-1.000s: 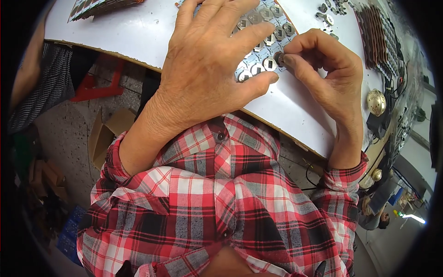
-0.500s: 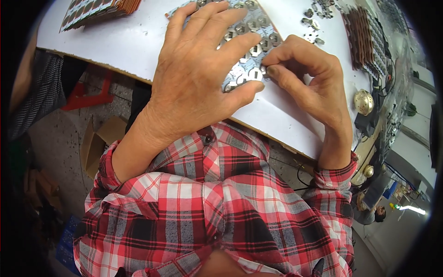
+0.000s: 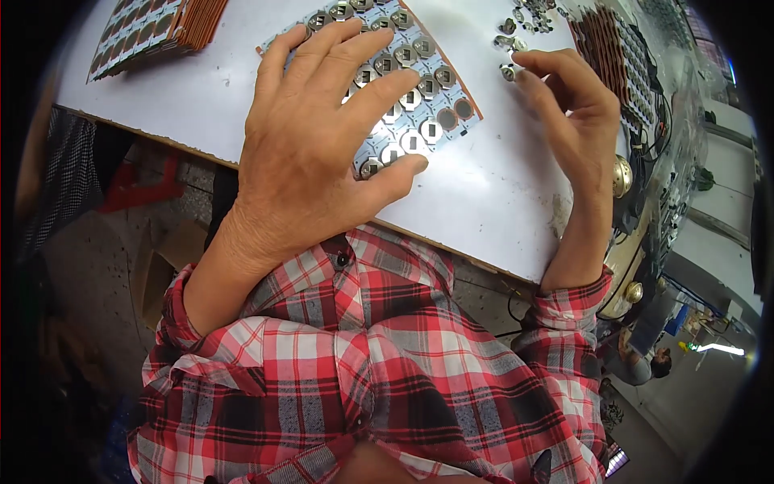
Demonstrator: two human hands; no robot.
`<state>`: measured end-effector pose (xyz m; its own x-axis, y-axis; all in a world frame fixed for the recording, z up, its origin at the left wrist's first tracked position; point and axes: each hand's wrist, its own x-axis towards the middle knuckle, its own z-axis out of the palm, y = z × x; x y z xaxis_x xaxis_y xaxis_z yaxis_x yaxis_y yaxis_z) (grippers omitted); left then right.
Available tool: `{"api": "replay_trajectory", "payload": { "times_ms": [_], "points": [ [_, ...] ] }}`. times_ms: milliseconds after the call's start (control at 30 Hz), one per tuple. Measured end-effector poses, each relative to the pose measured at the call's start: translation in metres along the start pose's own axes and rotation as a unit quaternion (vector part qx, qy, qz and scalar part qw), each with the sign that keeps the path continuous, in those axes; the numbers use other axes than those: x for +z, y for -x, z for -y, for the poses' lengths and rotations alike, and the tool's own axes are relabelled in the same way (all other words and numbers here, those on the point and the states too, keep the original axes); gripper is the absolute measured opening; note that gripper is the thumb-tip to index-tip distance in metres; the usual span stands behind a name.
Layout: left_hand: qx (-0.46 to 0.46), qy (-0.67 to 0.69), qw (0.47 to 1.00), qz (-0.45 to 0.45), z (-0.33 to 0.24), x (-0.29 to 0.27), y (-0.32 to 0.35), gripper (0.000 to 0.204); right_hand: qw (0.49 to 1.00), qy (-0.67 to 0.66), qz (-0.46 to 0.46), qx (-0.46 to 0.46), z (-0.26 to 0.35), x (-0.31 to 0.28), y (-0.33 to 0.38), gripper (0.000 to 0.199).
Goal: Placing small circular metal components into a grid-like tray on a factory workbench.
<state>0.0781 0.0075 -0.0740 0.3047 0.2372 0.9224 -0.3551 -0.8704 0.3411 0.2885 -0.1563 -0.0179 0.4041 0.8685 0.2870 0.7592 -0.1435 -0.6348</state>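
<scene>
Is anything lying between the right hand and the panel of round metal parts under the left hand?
Nothing visible. The right hand hangs over bare white table, fingertips near a loose round part. Only bare tabletop separates it from the panel, which the left hand presses flat.

A stack of panels (image 3: 157, 32) lies on the white table (image 3: 500, 194), upper left.

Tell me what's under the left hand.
The left hand lies flat on a panel of small round metal parts, which sits on the white table. The rows beneath palm and fingers are covered.
</scene>
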Motion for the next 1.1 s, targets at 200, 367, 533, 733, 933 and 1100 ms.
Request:
{"api": "replay_trajectory", "payload": {
  "times_ms": [200,367,533,733,933,1100],
  "points": [
    [0.028,-0.002,1.000,0.000,0.005,0.005,0.001,0.051,0.985,0.151,-0.010,-0.082,0.006,0.023,-0.002,0.011],
    [0.053,-0.016,0.998,-0.005,0.011,0.008,0.000,0.051,0.998,0.065,-0.013,0.001,0.010,0.015,0.001,0.010],
    [0.080,-0.016,0.997,-0.012,0.017,0.012,0.001,0.051,0.990,0.130,-0.050,-0.017,0.019,0.017,0.004,0.006],
    [0.112,-0.022,0.993,-0.022,0.022,0.013,0.001,0.052,0.931,0.278,-0.005,-0.236,0.018,0.014,-0.004,0.014],
    [0.139,-0.035,0.989,-0.032,0.027,0.017,0.001,0.053,0.996,0.044,-0.071,0.033,0.018,0.005,0.005,0.016],
    [0.158,-0.036,0.986,-0.039,0.030,0.018,0.006,0.053,0.996,-0.023,0.049,0.076,0.012,-0.002,0.010,0.012]
  ]
}}
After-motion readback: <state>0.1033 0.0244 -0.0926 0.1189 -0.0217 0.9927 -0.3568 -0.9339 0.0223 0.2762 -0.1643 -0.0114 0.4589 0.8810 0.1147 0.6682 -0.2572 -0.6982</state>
